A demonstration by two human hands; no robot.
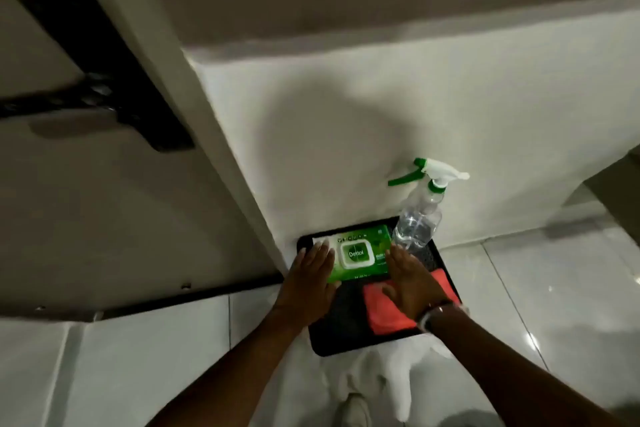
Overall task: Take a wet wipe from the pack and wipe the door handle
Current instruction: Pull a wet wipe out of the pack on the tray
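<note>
A green Dettol wet wipe pack (360, 252) lies flat on a black tray (332, 329) on the floor, its white lid closed. My left hand (310, 282) rests on the pack's left end, fingers spread. My right hand (410, 282) sits at the pack's right edge, fingers straight, partly over a red cloth. Whether either hand grips the pack is unclear. The black door handle (52, 100) juts from a dark plate on the door at the upper left.
A clear spray bottle (420, 218) with a green and white trigger stands at the tray's far right corner. The red cloth (388, 312) lies on the tray's near right. A white wall stands behind the tray. Glossy floor tiles (554, 288) surround it. My shoe (356, 409) shows below.
</note>
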